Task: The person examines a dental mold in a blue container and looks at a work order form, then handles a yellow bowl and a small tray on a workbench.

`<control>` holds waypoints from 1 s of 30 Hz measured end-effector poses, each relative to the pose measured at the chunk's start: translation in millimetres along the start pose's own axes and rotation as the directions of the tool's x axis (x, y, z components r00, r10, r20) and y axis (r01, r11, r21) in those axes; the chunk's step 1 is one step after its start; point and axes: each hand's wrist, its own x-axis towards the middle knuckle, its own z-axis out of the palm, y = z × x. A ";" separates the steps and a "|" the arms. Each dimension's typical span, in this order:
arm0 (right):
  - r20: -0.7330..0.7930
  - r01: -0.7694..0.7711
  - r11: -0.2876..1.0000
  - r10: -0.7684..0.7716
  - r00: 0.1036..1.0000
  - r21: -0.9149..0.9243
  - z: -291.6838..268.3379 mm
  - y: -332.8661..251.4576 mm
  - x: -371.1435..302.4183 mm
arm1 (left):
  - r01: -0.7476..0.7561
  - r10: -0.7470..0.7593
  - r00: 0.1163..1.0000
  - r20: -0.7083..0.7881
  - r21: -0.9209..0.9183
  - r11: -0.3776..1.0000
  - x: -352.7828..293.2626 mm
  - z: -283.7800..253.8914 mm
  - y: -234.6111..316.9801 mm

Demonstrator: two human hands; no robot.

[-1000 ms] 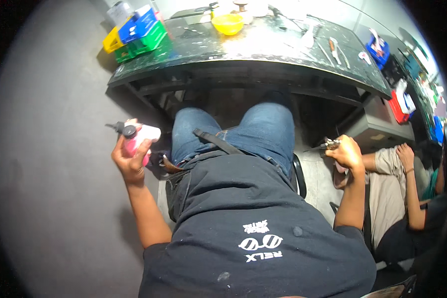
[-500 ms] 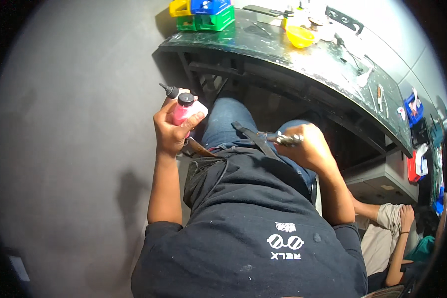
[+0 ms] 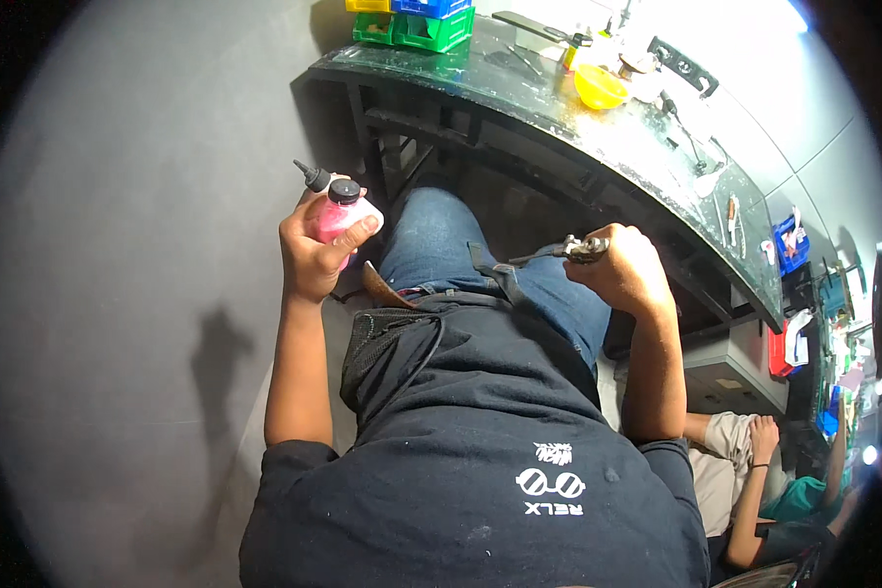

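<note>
In front of my lap on the left, my left hand (image 3: 309, 257) is closed around two small bottles. One squeeze bottle (image 3: 345, 218) has a black screw cap and pink contents. Behind it, mostly hidden, is a nozzle bottle (image 3: 316, 178) with a pointed black tip. My right hand (image 3: 632, 274) is closed on a silvery metal tool (image 3: 586, 250) above my right thigh; its handle is hidden in the fist and its exact kind is unclear. A dark strap (image 3: 497, 270) lies across my lap near the tool.
A dark-topped workbench (image 3: 519, 103) curves ahead and to the right. On it stand stacked coloured bins (image 3: 436, 31), a yellow bowl (image 3: 601, 88) and small tools. A grey cabinet (image 3: 735, 372) stands at right, with another person (image 3: 735, 446) seated beside me.
The view has shifted slightly. My left hand with the bottles sits a little further left, and my right hand with the metal tool is somewhat higher. Both grips stay the same.
</note>
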 end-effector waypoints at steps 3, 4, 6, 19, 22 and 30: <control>0.072 -0.027 1.000 0.027 0.997 -0.005 -8.9 1.9 -3.7 | -0.020 0.020 1.000 0.008 -0.054 0.998 -1.1 5.8 0.5; 0.039 0.021 0.997 -0.024 0.999 0.069 -12.2 2.6 -5.6 | 0.012 -0.011 1.000 0.005 -0.025 1.000 -2.4 5.9 0.0; 0.101 0.079 0.948 -0.115 0.988 0.307 -16.1 13.6 -1.3 | 0.038 -0.038 0.999 0.013 0.002 0.999 -3.5 6.5 -0.6; 0.102 0.219 0.950 -0.246 0.964 0.223 65.7 -36.5 20.0 | 0.053 -0.055 0.997 0.050 0.042 0.998 -4.7 10.5 -15.1; 0.189 0.273 0.955 -0.291 0.938 0.115 83.6 -64.9 30.6 | 0.154 -0.154 0.987 0.046 0.008 0.988 -6.0 10.8 -7.4; 0.180 0.457 0.889 -0.453 0.873 0.025 122.8 -87.8 45.9 | 0.134 -0.133 0.991 0.032 -0.021 0.991 -7.5 6.0 -14.5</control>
